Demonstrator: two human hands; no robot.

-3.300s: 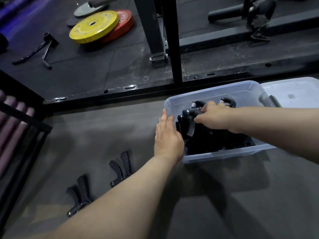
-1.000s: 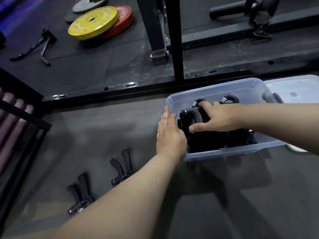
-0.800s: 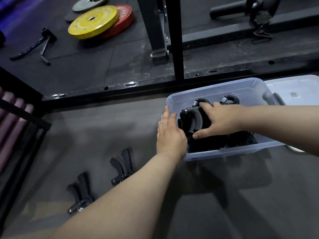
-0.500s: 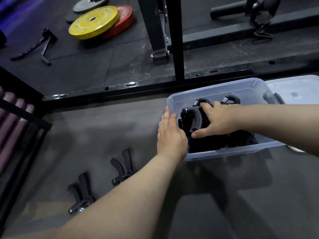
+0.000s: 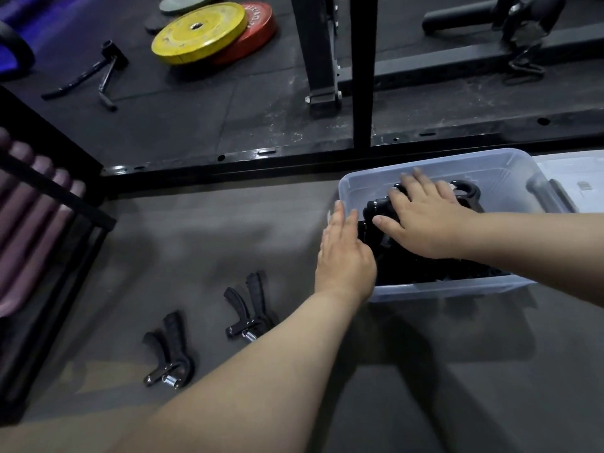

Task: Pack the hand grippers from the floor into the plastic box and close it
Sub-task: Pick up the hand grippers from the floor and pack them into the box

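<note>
A clear plastic box stands on the grey floor, holding several black hand grippers. My right hand lies over the grippers in the box with its fingers spread and straight, holding nothing. My left hand rests flat against the box's left end. Two black hand grippers lie on the floor to the left: one close to my left forearm, the other further left and nearer me. The box's clear lid lies behind the box on the right.
A black steel rack frame with a base rail runs across behind the box. Yellow and red weight plates and a bar handle lie on the dark mat beyond. A black rack with purple rolls stands at the left.
My right hand has let go of the gripper it was holding in the box and opened, its fingers now spread over the pile. My left hand has stayed against the box.
</note>
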